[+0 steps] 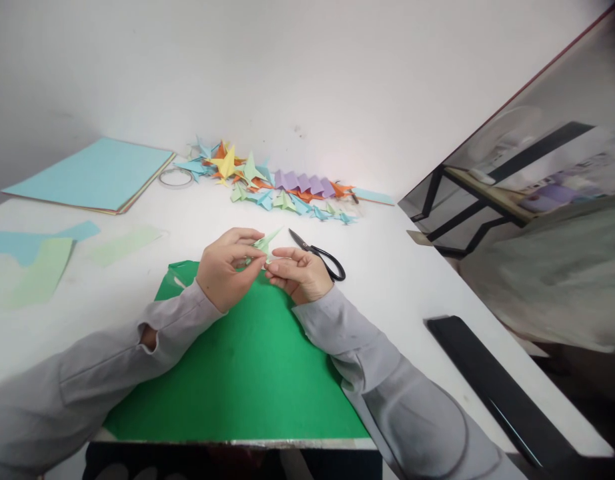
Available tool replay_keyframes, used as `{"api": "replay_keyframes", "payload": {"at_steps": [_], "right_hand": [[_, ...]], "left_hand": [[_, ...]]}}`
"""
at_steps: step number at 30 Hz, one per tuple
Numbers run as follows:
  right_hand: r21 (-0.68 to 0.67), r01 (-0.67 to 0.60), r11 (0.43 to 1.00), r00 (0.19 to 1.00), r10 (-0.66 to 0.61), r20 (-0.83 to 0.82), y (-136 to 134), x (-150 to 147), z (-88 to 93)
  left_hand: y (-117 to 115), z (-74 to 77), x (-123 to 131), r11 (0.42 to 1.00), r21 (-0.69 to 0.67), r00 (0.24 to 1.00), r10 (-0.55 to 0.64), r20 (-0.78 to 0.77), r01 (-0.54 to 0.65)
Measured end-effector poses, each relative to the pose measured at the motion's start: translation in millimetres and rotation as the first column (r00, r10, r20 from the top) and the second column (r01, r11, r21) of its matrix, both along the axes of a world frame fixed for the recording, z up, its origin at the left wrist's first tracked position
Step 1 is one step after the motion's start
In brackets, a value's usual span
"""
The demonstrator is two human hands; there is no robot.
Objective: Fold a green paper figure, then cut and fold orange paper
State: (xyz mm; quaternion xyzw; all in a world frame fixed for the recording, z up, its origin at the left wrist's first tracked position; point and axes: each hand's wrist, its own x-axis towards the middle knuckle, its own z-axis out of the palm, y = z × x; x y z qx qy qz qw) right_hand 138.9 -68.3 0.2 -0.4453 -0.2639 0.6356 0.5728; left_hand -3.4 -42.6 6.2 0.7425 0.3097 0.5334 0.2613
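Both my hands meet above the far edge of a green mat (242,373) on the white table (402,267). My left hand (226,268) is closed, pinching a small pale green folded paper piece (264,244) from the left. My right hand (300,272) is closed too, its fingertips pressing the same paper from the right. One pointed tip of the paper sticks up between the fingers. Both arms wear grey sleeves.
Black scissors (320,254) lie just behind my right hand. A heap of coloured folded paper figures (267,180) and a tape ring (175,177) sit at the back. A stack of coloured sheets (95,175) and paper offcuts (32,257) lie left. A black bar (492,383) lies right.
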Motion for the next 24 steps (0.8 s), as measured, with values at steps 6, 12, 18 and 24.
{"api": "replay_keyframes", "payload": {"at_steps": [6, 12, 18, 24], "right_hand": [[0.000, 0.018, 1.000, 1.000, -0.018, -0.003, -0.4, -1.1, 1.4], [0.013, 0.028, 1.000, 0.999, -0.029, 0.015, 0.6, -1.4, 1.5], [0.017, 0.033, 0.999, 0.998, -0.034, 0.056, 1.3, -1.4, 3.1], [-0.131, 0.067, 0.989, 0.997, -0.061, 0.054, 0.1, -5.2, 8.2]], "left_hand": [[-0.6, 0.1, 0.3, 1.000, 0.009, 1.000, -0.007, 0.002, 0.007], [-1.4, -0.4, 0.5, 1.000, 0.009, 1.000, -0.009, -0.011, 0.009], [-2.0, -0.7, 0.6, 0.997, 0.073, 0.999, -0.013, -0.033, 0.015], [-3.0, 0.1, -0.1, 0.987, 0.156, 0.997, -0.024, -0.080, 0.036]]}}
